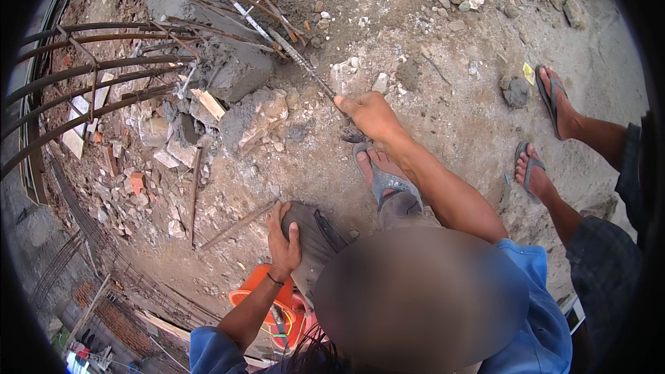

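Observation:
My right hand (370, 116) is closed around the near end of a long thin steel rod (305, 66) with a rough, ribbed-looking surface. From the fist the rod slants away to the far left, past a grey concrete block (239, 69) and among rusty bars. A paler stretch of it lies beyond the block. My left hand (282, 239) lies on my bent knee (312, 235) in dark trousers, fingers stretched out and holding nothing. Just past my right fist, beside my sandalled foot (381, 173), is a small dark object too unclear to name.
Curved rebar (97, 66) juts in from the left. Broken bricks and stones (173, 138) cover the ground below it. An orange bucket (277, 298) stands beside my left forearm. On the right, another person's sandalled feet (537, 173) are close by.

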Demonstrator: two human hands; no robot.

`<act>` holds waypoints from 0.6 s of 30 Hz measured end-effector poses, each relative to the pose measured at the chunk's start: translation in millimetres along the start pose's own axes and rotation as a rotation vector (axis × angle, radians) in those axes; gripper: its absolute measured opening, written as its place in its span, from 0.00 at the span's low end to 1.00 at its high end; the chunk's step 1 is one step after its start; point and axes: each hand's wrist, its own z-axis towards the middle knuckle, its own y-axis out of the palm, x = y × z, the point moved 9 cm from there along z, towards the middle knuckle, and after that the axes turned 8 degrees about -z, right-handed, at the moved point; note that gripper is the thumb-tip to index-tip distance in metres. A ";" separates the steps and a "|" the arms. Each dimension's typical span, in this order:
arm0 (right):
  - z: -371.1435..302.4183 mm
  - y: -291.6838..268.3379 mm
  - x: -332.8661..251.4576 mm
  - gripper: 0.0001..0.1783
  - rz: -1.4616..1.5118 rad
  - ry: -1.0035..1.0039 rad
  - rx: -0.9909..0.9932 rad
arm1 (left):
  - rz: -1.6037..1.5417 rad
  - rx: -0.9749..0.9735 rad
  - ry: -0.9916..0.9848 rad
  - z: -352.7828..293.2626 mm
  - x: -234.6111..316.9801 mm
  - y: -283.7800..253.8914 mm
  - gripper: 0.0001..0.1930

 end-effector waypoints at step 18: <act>9.9 -129.8 -77.8 0.24 -1.272 -0.561 -0.070 | -0.053 0.020 -0.055 13.6 -0.5 6.3 0.31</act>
